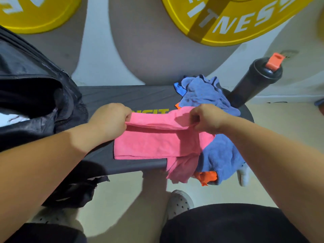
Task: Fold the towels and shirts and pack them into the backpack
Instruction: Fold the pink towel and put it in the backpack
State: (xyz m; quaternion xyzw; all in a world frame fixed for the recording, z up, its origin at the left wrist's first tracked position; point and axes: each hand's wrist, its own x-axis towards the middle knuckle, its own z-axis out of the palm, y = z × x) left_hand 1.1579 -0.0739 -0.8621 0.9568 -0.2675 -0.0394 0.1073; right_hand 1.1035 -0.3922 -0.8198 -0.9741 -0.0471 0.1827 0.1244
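**Towel (pixel 154 142) half folded on the bench (pixel 133 97)**

Pink and fine-napped, it lies as a flat rectangle on the dark padded bench top. Its upper flap is lifted, and a loose corner hangs off the bench's near edge at 5 o'clock. The left hand (pixel 110 120) pinches the flap's edge at the towel's 10 o'clock and the right hand (pixel 208 118) pinches it at 2 o'clock. The hands are apart, with the edge drawn between them.

A crumpled, fleecy blue cloth (pixel 205 95) touches the towel at 3 o'clock and lies partly under it. A thin orange cloth (pixel 206 177) peeks from below the blue cloth. The black backpack (pixel 35 95), of smooth fabric with a zip, gapes open at 9 o'clock. A black cylindrical bottle (pixel 254 79) with an orange cap is at 2 o'clock, beyond the blue cloth.

The bench top shows yellow lettering, partly covered by the towel. Yellow discs (pixel 228 20) with white letters are at 12 o'clock, before a pale wall (pixel 98 50). The floor (pixel 122 190) is pale beige. A white perforated clog (pixel 178 202) is at 6 o'clock.
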